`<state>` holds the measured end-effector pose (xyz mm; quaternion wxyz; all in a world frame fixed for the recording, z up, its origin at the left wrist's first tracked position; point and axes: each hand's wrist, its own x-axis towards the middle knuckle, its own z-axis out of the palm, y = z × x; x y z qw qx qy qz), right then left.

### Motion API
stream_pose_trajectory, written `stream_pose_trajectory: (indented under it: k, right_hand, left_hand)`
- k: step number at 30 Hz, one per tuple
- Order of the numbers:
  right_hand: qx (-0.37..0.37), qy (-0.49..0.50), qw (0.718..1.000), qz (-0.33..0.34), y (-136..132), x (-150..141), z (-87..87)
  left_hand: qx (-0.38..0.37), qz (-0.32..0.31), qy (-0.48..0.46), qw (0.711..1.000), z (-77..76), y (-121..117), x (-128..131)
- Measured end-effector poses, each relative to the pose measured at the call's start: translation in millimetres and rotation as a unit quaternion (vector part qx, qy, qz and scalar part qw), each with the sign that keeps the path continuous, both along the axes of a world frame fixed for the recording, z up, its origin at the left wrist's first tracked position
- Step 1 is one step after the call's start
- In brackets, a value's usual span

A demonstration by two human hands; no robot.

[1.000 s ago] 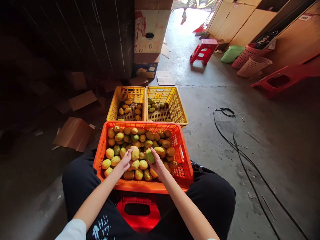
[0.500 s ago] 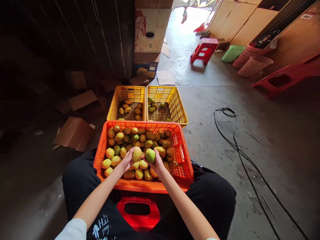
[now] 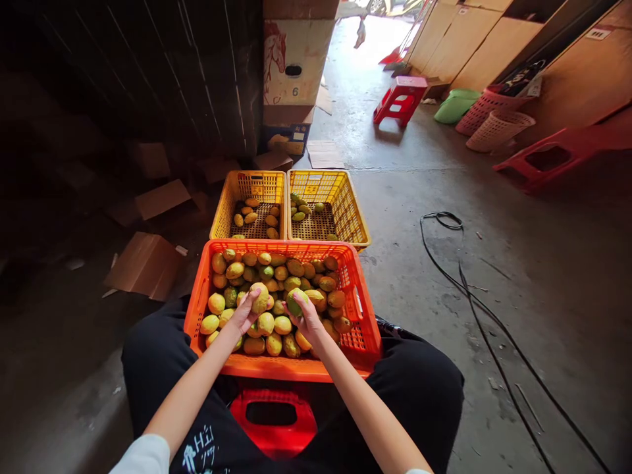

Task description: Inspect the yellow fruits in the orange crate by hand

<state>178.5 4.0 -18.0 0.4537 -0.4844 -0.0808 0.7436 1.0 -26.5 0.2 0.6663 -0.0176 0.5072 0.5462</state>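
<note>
An orange crate (image 3: pixel 365 329) full of yellow and green fruits rests between my knees. My left hand (image 3: pixel 243 315) is closed round a yellow fruit (image 3: pixel 259 296), held just above the pile. My right hand (image 3: pixel 309 320) grips a green fruit (image 3: pixel 295 301) over the crate's middle. Beyond the orange crate stand two yellow crates side by side: the left yellow crate (image 3: pixel 223 204) holds several yellow fruits, the right yellow crate (image 3: pixel 353 207) holds several greener ones.
A red stool (image 3: pixel 274 421) sits under me. Flattened cardboard (image 3: pixel 145 263) lies on the dark floor at left. A black cable (image 3: pixel 469 289) runs across the concrete at right. Further back are a red stool (image 3: pixel 399 99), pink baskets (image 3: pixel 498 128) and stacked boxes (image 3: pixel 291 59).
Both hands lifted a fruit each off the pile and turned them. The left hand with its yellow fruit has drifted slightly left; the right hand has turned the green fruit.
</note>
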Motion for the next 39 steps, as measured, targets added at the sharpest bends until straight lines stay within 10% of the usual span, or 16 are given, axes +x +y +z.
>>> stream_pose_trajectory:
  k: [10, 24, 39]
  right_hand:
    - [-0.057, 0.0, 0.998, 0.032, 2.1, 2.6, 2.4]
    - [-0.084, 0.01, 0.996, 0.043, 3.5, 3.1, -3.8]
    - [-0.066, -0.06, 0.993, 0.075, -3.2, 3.7, -11.4]
  left_hand:
    - [-0.02, -0.027, 0.012, 0.999, 15.1, -0.1, 10.8]
    - [0.008, -0.119, 0.008, 0.993, -5.6, -6.2, 1.8]
    - [-0.043, -0.028, -0.014, 0.999, 5.9, -0.4, 6.4]
